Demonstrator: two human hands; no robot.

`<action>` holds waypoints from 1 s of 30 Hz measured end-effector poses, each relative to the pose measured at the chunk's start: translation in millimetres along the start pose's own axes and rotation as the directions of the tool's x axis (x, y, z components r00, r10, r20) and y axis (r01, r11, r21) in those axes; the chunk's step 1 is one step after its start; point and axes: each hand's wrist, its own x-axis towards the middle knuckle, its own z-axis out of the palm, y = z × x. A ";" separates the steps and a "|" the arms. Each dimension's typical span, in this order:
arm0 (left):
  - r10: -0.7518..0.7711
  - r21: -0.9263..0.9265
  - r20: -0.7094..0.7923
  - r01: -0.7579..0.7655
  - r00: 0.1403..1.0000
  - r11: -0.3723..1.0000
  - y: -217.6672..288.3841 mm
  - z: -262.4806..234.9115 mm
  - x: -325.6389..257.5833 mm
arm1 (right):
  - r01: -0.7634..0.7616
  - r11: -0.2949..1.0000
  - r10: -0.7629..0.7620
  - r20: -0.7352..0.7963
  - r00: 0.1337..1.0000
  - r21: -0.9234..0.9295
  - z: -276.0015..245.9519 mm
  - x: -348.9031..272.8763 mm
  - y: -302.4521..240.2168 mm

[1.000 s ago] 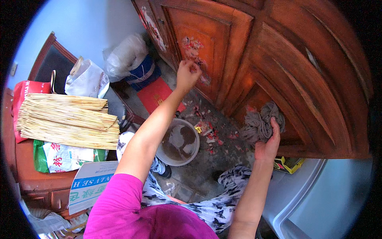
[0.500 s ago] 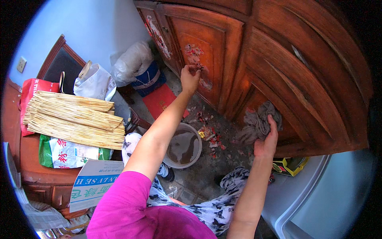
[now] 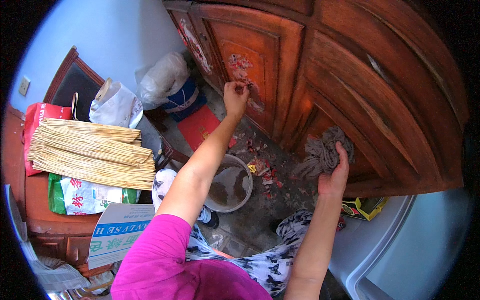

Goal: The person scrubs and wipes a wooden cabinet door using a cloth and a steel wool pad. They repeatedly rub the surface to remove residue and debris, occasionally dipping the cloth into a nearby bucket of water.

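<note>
My left hand (image 3: 236, 100) reaches up to the brown wooden cabinet door (image 3: 286, 55), its fingers pinched against a patch of torn red and white paper (image 3: 241, 65) stuck to the panel. What lies between those fingertips, if anything, is too small to make out. Lower and to the right, my right hand (image 3: 334, 176) grips a crumpled grey rag (image 3: 327, 151) in front of another cabinet panel. Between my arms, a pale round bucket (image 3: 248, 192) of murky water stands on the floor.
Torn paper scraps (image 3: 265, 172) litter the dark floor beside the bucket. On the left, a bundle of thin sticks (image 3: 92, 152) lies over bags on a wooden table (image 3: 55, 225). A blue bucket (image 3: 185, 100) topped with plastic and a red sheet (image 3: 197, 125) sit behind.
My left hand stays at the torn paper with only a slight shift of its fingers. The right hand keeps the rag in nearly the same place, and the view has tilted a little.
</note>
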 end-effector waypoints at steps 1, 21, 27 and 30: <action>-0.043 -0.053 -0.007 0.043 0.999 0.998 -0.3 2.2 0.7 | 0.003 1.000 -0.003 0.019 1.000 0.006 -1.9 2.0 0.6; 0.108 -0.294 0.353 0.000 0.930 0.956 -10.1 -19.9 -27.1 | 0.058 0.998 -0.058 -0.024 0.998 -0.020 -4.7 8.5 4.9; -0.539 -0.607 0.458 0.691 0.707 0.391 0.4 -6.8 -0.1 | 0.067 0.998 -0.067 -0.005 0.998 -0.017 -3.2 7.9 4.6; -0.659 -0.607 0.530 0.781 0.534 0.144 17.2 -4.3 11.1 | 0.081 0.997 -0.081 -0.014 0.997 -0.016 -4.8 8.6 2.9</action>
